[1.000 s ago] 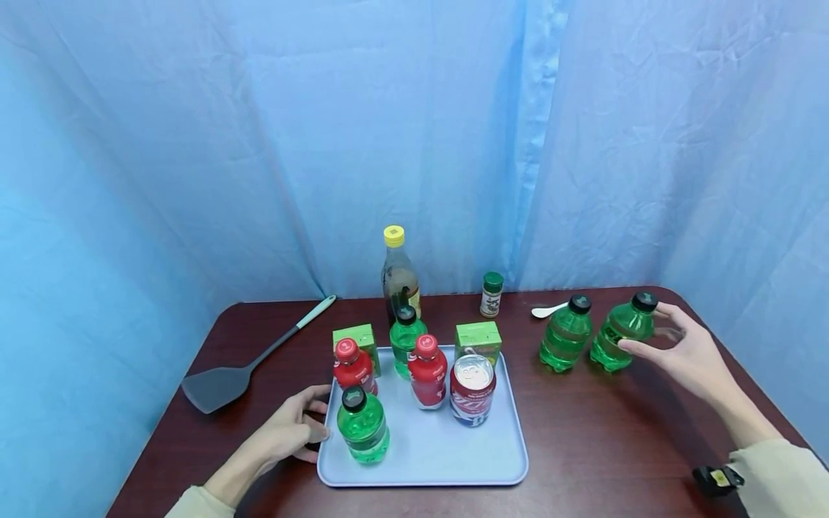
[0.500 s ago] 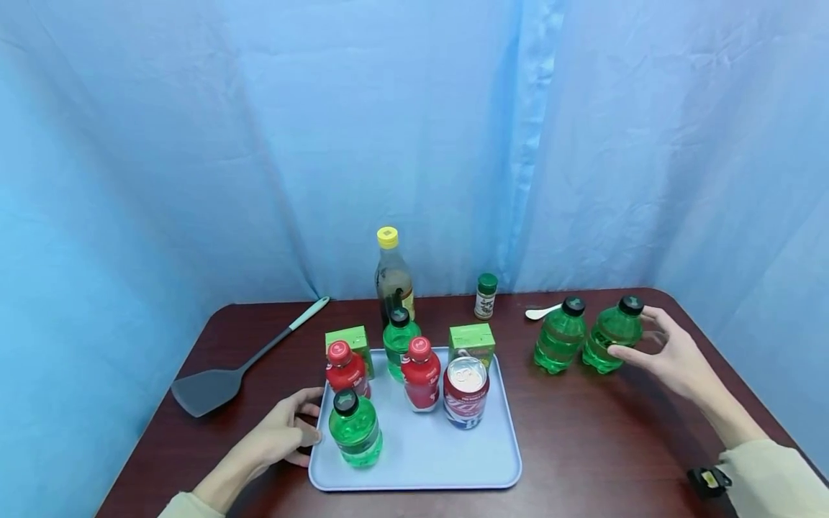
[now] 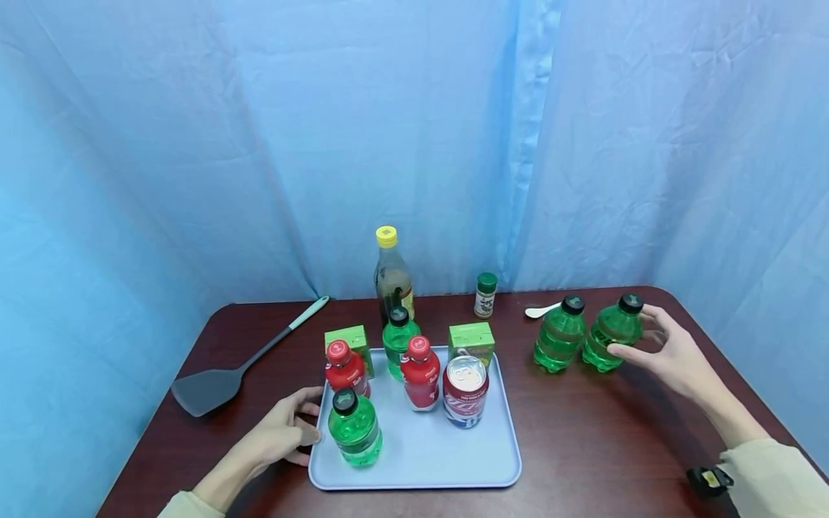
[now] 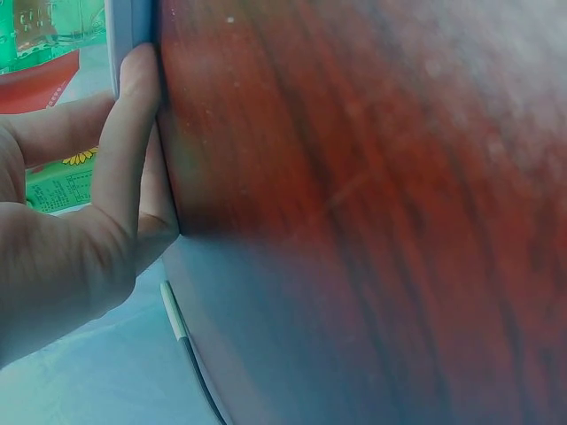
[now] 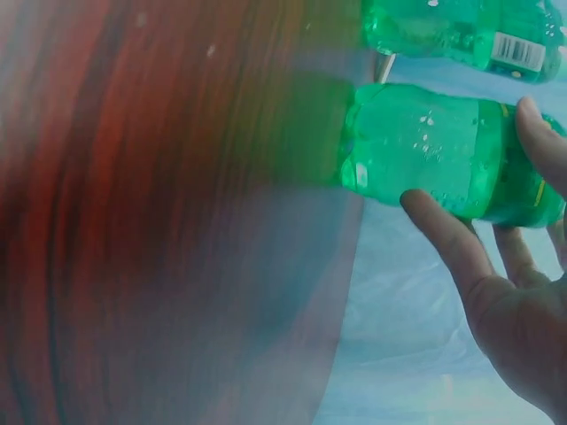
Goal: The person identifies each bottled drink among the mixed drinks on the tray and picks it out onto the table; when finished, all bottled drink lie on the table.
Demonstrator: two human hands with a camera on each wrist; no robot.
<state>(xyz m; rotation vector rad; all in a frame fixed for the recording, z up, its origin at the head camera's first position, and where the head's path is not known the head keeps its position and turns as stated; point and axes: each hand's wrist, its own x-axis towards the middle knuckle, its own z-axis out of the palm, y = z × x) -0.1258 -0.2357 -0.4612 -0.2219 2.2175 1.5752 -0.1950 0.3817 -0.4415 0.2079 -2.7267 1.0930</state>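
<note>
At the right of the table, my right hand point(image 3: 667, 352) holds a green drink bottle point(image 3: 612, 334) with a black cap, thumb and fingers around its body. Another green bottle point(image 3: 560, 334) stands just left of it. The right wrist view shows the held bottle point(image 5: 425, 150) between thumb and fingers. My left hand point(image 3: 281, 426) rests its fingers against the left rim of the light blue tray point(image 3: 447, 460); the left wrist view shows fingers point(image 4: 142, 84) touching that rim. On the tray stand two green bottles, two red bottles point(image 3: 421, 378), a can point(image 3: 465, 396) and two green cartons point(image 3: 471, 338).
A grey spatula point(image 3: 210, 388) with a pale handle lies at the left. Behind the tray stands a dark bottle point(image 3: 393, 277) with a yellow cap. A seasoning jar point(image 3: 485, 298) and a white spoon point(image 3: 539, 312) are along the back edge, before a blue curtain.
The held bottle's cap has come slightly closer to the neighbouring bottle, with my right hand. The whole head view has shifted a little. My left hand stays at the tray rim.
</note>
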